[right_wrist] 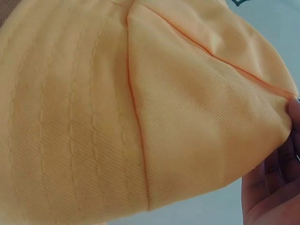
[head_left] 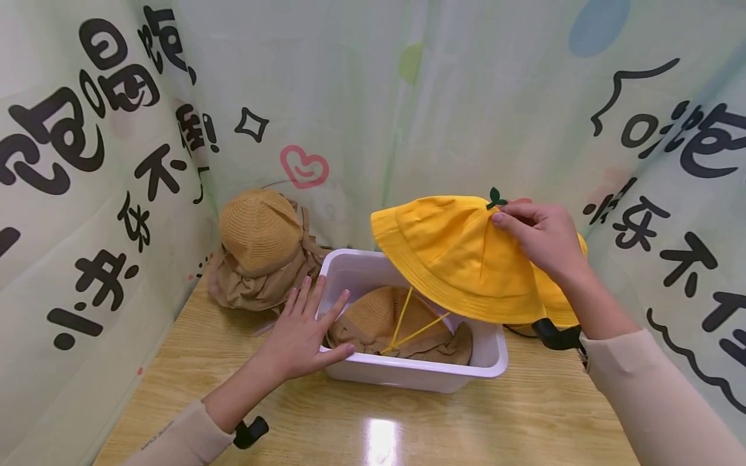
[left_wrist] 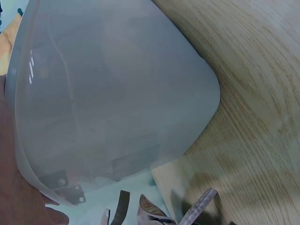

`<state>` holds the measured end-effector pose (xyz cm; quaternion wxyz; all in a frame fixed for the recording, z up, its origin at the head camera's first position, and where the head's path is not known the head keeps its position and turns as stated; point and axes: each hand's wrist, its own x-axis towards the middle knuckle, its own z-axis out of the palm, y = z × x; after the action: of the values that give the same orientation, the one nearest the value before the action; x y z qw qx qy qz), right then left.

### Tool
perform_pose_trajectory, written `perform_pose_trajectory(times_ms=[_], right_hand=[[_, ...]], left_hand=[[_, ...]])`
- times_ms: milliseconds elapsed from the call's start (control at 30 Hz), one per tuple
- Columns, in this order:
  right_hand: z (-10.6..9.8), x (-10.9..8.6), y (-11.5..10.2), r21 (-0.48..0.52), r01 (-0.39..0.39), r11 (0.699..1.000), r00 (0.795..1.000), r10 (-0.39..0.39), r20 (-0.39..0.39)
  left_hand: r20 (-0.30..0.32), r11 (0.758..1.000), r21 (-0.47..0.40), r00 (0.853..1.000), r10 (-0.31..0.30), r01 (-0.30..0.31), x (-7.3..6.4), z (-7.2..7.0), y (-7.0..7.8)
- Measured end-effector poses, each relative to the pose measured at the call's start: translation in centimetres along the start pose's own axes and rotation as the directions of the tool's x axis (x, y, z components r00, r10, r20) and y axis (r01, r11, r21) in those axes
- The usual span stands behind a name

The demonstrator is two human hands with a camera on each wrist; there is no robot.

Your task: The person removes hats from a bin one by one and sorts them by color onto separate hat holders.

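Observation:
My right hand pinches the crown of a yellow bucket hat beside its small green sprout. The hat is lifted over the right part of a white plastic bin, its yellow cords hanging down into it. Inside the bin lies a tan woven hat with brown cloth. My left hand is spread at the bin's left rim, fingers straight. In the right wrist view the stitched brim fills the left side, with fingers at the crown.
A second tan woven hat with brown cloth sits left of the bin on the wooden table. More yellow cloth shows behind my right wrist. Printed pale curtains stand close at the back and both sides.

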<state>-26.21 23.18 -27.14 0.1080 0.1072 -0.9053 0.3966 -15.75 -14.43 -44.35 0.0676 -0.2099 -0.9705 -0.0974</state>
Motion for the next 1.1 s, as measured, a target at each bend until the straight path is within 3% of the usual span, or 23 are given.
perform_pose_trajectory(times_ms=[433,700,1100], right_hand=[[-2.3,-0.4,0.8,0.009,-0.027,1.0,0.997,0.028,-0.071],[-3.6,-1.0,1.5,0.005,-0.097,0.995,0.994,0.097,-0.059],[-4.8,-1.9,2.7,-0.01,-0.155,0.988,0.983,0.154,-0.103]], left_hand=[[-0.002,1.0,0.003,1.0,-0.004,0.004,0.2,0.0,0.0],[-0.009,1.0,0.004,1.0,0.003,-0.003,0.2,0.1,0.1],[0.012,1.0,-0.011,1.0,-0.006,0.006,0.0,0.0,0.0]])
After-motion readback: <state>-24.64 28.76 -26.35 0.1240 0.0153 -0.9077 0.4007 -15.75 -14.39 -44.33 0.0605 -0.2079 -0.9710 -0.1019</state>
